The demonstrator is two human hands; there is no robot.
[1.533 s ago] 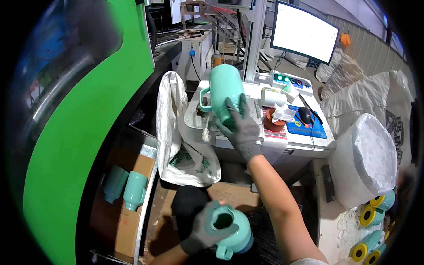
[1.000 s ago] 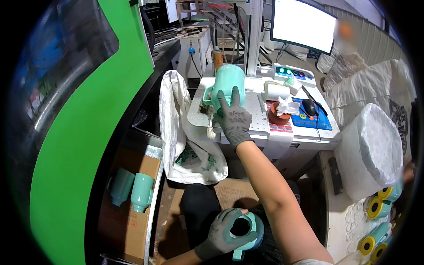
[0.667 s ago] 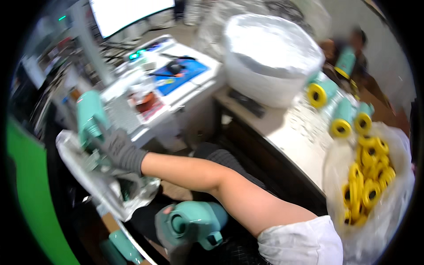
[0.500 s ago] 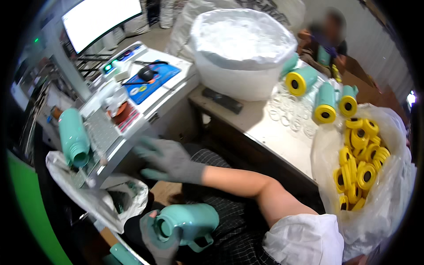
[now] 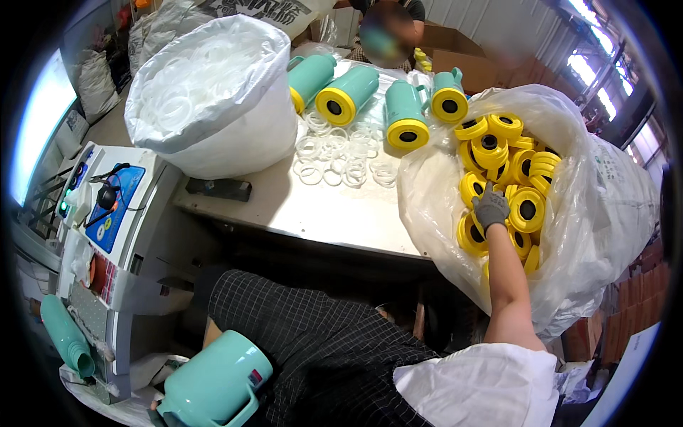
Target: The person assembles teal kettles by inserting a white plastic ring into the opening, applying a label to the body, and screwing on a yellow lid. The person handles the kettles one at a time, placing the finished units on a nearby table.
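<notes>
In the plastic bag [image 5: 442,196], right-hand fingers [image 5: 489,193] partly bent against yellow lids [image 5: 526,211] (firm hold unclear).

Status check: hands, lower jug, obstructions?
Right hand at yellow caps, grip unclear. Left hand mostly hidden at teal jug. Jug tilted. Plastic bag surrounds caps.

From where I stand, I can't make out any wording. Large dark printing runs across the pale sack [image 5: 284,16] at the back, and a small red label [image 5: 254,377] sits on the teal jug [image 5: 213,381] (far too tiny to read)
</notes>
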